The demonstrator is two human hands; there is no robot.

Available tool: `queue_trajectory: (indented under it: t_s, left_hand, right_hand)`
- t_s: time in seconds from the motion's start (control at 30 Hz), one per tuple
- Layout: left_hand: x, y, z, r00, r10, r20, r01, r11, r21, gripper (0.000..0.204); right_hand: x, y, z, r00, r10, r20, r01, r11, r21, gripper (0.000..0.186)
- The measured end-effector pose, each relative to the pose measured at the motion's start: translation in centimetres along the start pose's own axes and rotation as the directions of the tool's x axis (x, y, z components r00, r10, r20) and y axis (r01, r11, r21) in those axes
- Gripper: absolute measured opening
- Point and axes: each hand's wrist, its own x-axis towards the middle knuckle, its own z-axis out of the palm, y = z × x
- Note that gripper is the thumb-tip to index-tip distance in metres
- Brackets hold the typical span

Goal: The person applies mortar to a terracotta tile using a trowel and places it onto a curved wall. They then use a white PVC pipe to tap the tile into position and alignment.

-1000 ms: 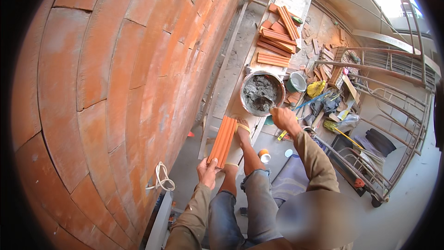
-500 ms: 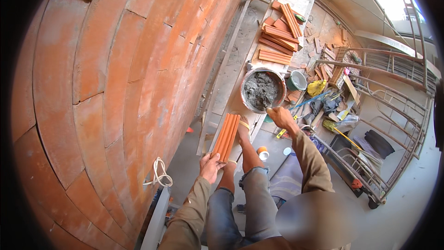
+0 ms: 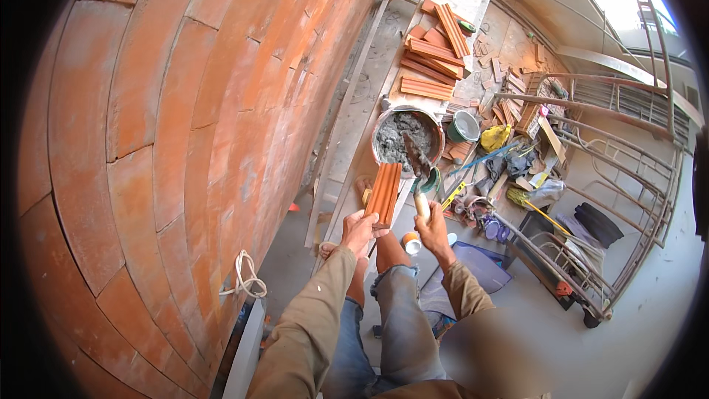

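My left hand [image 3: 359, 231] grips the lower end of a ribbed orange terracotta tile [image 3: 382, 192], held at a slant just below a round bucket of grey mortar [image 3: 395, 129]. My right hand [image 3: 433, 230] is closed around the pale handle [image 3: 422, 205] of a trowel, beside the tile. The trowel's blade [image 3: 417, 159], coated grey, points away from me over the near side of the bucket. My legs and partly hidden feet are below, on and near a plank [image 3: 347, 203].
Stacked tiles [image 3: 432, 48] lie farther along the plank. A brick wall [image 3: 148, 140] rises closely on my left, with a white cord [image 3: 247, 281] hanging low. At right are a green pail [image 3: 464, 127], a yellow bag [image 3: 495, 137], scattered debris and metal scaffold frames [image 3: 620, 199].
My left hand has risen and moved right with the tile. My right hand has drawn the trowel back toward me and left, beside the tile, exposing more of its blade.
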Motion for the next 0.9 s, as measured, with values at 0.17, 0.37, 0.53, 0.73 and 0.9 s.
queue_trajectory:
  t_s: [0.17, 0.37, 0.53, 0.73, 0.9]
  left_hand:
    - [0.1, 2.3, 1.3, 0.999, -0.003, 0.041, 0.003, 1.000, 0.016, 0.026]
    - [-0.7, 4.7, 2.8, 0.992, 0.027, 0.123, -0.028, 1.000, 0.008, 0.026]
    - [-0.8, 4.6, 2.4, 0.993, 0.042, 0.110, -0.031, 0.995, -0.099, 0.022]
    - [-1.1, 2.5, 2.9, 0.997, 0.037, 0.070, -0.024, 0.986, -0.168, 0.020]
    - [-0.5, 2.7, 3.0, 0.992, 0.087, 0.090, -0.073, 0.986, -0.149, 0.024]
  right_hand:
    - [-1.7, -0.9, 0.1, 0.984, -0.150, -0.093, 0.121, 0.957, -0.264, 0.047]
    - [-0.1, -0.5, 0.5, 0.977, -0.211, -0.040, 0.173, 0.886, -0.429, 0.048]
    - [0.2, 1.3, -0.1, 0.952, -0.304, 0.047, 0.286, 0.820, -0.495, 0.045]
    - [-3.0, 3.5, -0.8, 0.953, -0.298, 0.045, 0.284, 0.836, -0.471, 0.045]
    - [-5.0, 3.6, -2.2, 0.979, -0.203, 0.026, 0.190, 0.854, -0.485, 0.042]
